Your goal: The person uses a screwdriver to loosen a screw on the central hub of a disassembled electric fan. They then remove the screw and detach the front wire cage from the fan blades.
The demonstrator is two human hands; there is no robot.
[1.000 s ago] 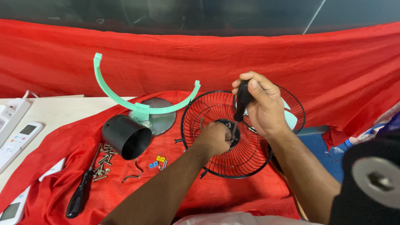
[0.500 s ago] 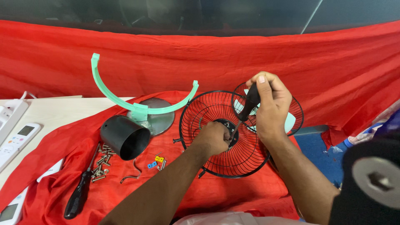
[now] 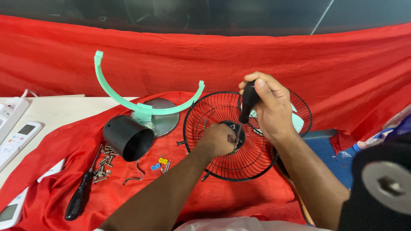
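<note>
Red cloth [image 3: 239, 201], right hand [image 3: 267, 107] gripping screwdriver [image 3: 248, 100], fan grille [image 3: 214, 115]

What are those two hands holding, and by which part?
The right hand holds a screwdriver by its black handle. The left hand rests closed at the hub of the black fan guard; what it pinches cannot be told.

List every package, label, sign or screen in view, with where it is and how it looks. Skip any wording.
Upper remote control: far left on the pale table, white and oblong, small greenish-grey screen above pale buttons.
Lower remote control: bottom-left corner, partly on the red cloth, white, with a grey screen, cut off by the frame.
Power strip: left edge, behind the remotes, white; any label is too small to tell.
No packages or signs show.
</note>
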